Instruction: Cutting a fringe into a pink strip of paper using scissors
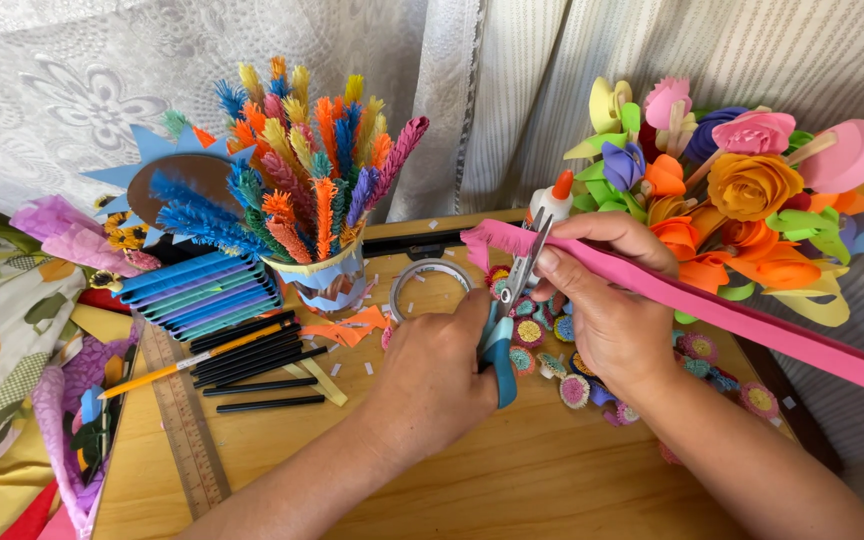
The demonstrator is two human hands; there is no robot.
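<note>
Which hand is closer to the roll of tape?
Left. The left hand with the scissors sits right beside the roll of tape; the right hand, holding the pink strip, is farther right.

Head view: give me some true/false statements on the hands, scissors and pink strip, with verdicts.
1. The left hand works the scissors. True.
2. The right hand holds a pink strip. True.
3. The scissors have red handles. False: the handles are blue.
4. The glue bottle lies flat by the ruler. False: it stands upright behind the right hand, far from the ruler.
5. The tape roll lies on the table. True.
6. The cup is empty. False: it is full of fringed paper sticks.
</note>
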